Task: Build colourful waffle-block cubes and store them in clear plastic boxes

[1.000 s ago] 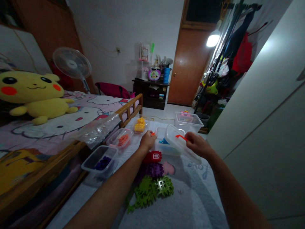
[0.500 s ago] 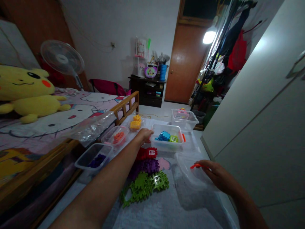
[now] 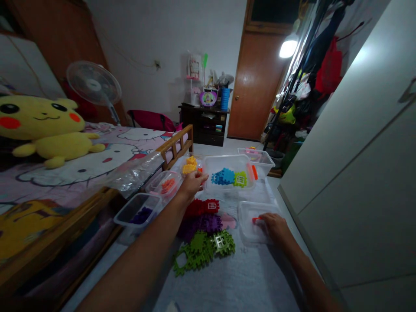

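Note:
My left hand (image 3: 192, 183) grips the left rim of a clear plastic box (image 3: 227, 162) and tilts it toward me; blue blocks (image 3: 222, 177) and a green block (image 3: 240, 178) show inside. My right hand (image 3: 273, 225) rests on the box's clear lid (image 3: 251, 219), which lies flat on the mat, with my fingers at its orange clip. Red (image 3: 203, 207), purple (image 3: 201, 223) and green (image 3: 203, 252) toy blocks lie on the grey mat in front of the box.
Small tubs with purple (image 3: 138, 213), orange (image 3: 164, 184) and yellow (image 3: 190, 166) pieces line the bed's wooden frame. Another clear box (image 3: 260, 157) stands behind. A bed with a yellow plush toy (image 3: 45, 130) is on the left, a white wardrobe (image 3: 354, 143) on the right.
The lid came off the box in my right hand and went down onto the mat at the right. My left hand has tipped the opened box up toward me.

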A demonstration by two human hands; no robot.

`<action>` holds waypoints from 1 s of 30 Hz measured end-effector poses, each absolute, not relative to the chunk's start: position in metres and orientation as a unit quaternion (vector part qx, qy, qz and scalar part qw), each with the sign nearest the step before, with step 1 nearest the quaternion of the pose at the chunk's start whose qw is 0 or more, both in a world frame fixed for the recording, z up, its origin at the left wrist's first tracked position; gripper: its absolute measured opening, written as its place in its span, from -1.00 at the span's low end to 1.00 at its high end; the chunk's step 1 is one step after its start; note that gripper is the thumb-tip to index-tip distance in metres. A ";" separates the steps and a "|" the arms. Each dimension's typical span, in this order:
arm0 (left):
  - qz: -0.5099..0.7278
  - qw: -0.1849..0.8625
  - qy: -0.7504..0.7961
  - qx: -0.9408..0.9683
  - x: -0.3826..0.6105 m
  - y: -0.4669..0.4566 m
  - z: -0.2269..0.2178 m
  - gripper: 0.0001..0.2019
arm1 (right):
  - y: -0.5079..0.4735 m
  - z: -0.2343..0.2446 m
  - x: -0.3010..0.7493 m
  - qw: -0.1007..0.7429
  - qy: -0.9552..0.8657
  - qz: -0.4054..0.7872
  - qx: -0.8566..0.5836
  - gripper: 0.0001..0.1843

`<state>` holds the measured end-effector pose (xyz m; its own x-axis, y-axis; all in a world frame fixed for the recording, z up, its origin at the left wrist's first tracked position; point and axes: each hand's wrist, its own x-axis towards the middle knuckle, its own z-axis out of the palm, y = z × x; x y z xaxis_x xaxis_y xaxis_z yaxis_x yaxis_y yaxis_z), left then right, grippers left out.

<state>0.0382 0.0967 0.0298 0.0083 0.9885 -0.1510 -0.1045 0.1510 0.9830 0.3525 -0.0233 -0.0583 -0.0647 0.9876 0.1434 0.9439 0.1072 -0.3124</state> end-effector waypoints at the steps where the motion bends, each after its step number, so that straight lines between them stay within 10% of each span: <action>1: 0.492 0.559 0.507 0.434 0.035 0.092 0.030 -0.63 | -0.024 -0.058 0.352 0.174 -0.716 0.077 -0.672 -0.73; 10: 0.516 0.492 0.472 0.518 0.013 0.051 0.016 -0.64 | -0.018 -0.001 0.297 0.532 -0.440 0.485 -0.537 -0.44; 30: 0.538 0.362 0.483 0.589 0.005 0.044 -0.027 -0.84 | -0.035 -0.028 0.266 0.491 -0.511 0.470 -0.526 -0.43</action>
<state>0.0053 0.0441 -0.0267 -0.0449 0.9579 0.2836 0.1800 -0.2715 0.9455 0.2660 -0.0354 -0.0275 0.0351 0.9993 0.0082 0.0760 0.0056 -0.9971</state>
